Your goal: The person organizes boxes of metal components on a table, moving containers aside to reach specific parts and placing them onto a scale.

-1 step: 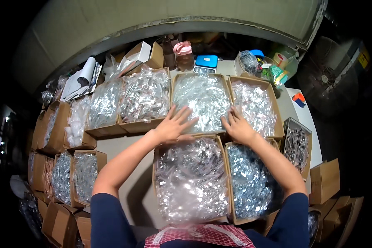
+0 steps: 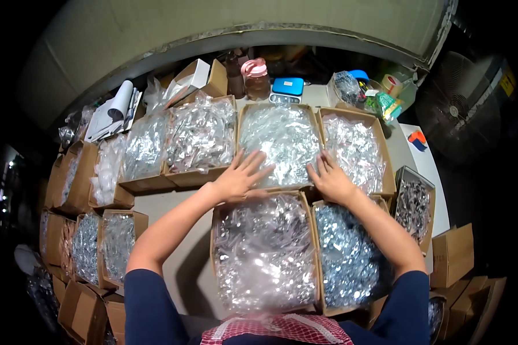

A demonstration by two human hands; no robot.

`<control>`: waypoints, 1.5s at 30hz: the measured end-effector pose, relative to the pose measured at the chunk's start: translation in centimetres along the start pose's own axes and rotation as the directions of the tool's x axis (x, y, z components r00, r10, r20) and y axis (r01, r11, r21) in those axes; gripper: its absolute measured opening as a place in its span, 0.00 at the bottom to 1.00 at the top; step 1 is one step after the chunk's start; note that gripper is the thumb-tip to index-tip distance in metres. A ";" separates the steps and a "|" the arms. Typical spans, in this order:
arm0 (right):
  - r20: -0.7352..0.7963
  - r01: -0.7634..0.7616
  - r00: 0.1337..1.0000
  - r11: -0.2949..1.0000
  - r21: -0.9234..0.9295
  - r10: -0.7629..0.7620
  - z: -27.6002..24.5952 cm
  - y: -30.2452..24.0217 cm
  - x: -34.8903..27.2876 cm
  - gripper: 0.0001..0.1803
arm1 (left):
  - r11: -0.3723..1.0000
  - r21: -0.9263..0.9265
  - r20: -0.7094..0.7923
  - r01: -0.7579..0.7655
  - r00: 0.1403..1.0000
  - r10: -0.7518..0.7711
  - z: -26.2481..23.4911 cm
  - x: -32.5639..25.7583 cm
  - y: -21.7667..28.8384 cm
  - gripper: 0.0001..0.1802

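My left hand [image 2: 240, 176] lies with fingers spread over the near left corner of a cardboard box [image 2: 319, 122] filled with clear plastic packets [image 2: 279, 141]. At that box's near right corner is my right hand [image 2: 332, 179], its fingers stretched out and touching the edge. Neither hand holds anything. Closer to me stand a box of shiny clear packets [image 2: 265, 253] and, to its right, a box of bluish-silver packets [image 2: 348, 247]. My right forearm passes above the bluish ones. What the small packets contain is too fine to make out.
More packet-filled boxes [image 2: 198, 177] run along the table's left and back. Behind them stand a pink-lidded bottle [image 2: 256, 79], a blue-topped device [image 2: 287, 86] and papers [image 2: 106, 118]. At right are a metal tray of small parts [image 2: 413, 204], an orange-and-blue object [image 2: 418, 140] and a fan [image 2: 456, 109].
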State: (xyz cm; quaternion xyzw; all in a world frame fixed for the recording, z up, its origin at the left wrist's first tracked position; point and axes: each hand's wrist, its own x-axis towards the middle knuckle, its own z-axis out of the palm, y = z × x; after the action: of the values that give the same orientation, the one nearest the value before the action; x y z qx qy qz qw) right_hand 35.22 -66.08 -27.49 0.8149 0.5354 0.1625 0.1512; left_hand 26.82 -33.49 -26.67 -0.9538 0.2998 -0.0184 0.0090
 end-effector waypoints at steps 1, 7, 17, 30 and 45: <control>-0.011 0.002 1.000 1.000 0.031 -0.002 0.1 0.0 0.4 0.33 | 1.000 0.003 0.014 0.022 1.000 -0.022 0.7 0.0 -0.4 0.44; -0.080 0.003 0.997 1.000 0.013 -0.002 1.8 2.3 2.9 0.34 | 0.997 0.069 -0.024 0.025 0.999 -0.024 0.7 3.7 -2.2 0.47; 0.488 -0.486 0.825 -0.080 0.870 0.284 5.5 23.6 24.0 0.23 | 0.991 0.035 0.022 0.127 0.992 -0.128 0.7 5.2 -4.2 0.51; 0.682 -0.609 0.458 -0.358 0.708 0.570 25.3 25.2 32.7 0.42 | 0.966 -0.220 -0.057 0.136 0.987 -0.152 1.2 4.7 -4.6 0.55; 0.375 -0.199 0.566 -0.319 0.927 0.734 -8.5 8.5 16.3 0.22 | 0.389 -0.886 -0.459 -0.252 0.587 -0.667 0.2 -0.4 -3.5 0.47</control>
State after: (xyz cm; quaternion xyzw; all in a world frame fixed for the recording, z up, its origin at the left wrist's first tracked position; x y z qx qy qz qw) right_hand 44.65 -53.63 -14.58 0.7490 0.0912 -0.0601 -0.6535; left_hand 28.54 -30.37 -26.82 -0.7211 0.0889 -0.2652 -0.6339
